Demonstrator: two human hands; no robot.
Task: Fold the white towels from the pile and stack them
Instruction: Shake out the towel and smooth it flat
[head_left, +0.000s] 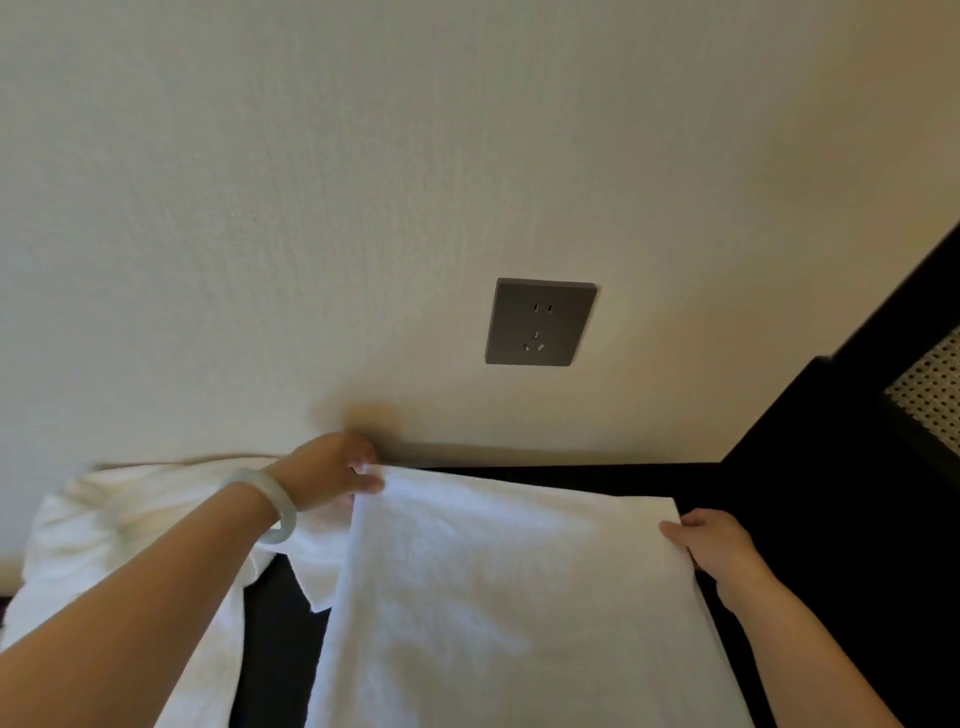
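Head view, left hand (332, 475) and right hand (714, 543) each pinching a far corner of white towel (509, 597), spread over dark table (831, 519), towel pile (130, 519) at left.

Flat white terry towel (493, 597) spread mid-surface on dark flat surface (597, 478). Crumpled pile of white towels (104, 519) just left, touching it. Left hand (332, 473) holds far-left corner, right hand (711, 540) far-right corner. Grey square wall socket (540, 322) behind, above. Woven cane panel (930, 395) far right.

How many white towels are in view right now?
2 distinguishable: one flat white towel held at its far corners by left hand and right hand; one crumpled white heap left of it, possibly hiding more.
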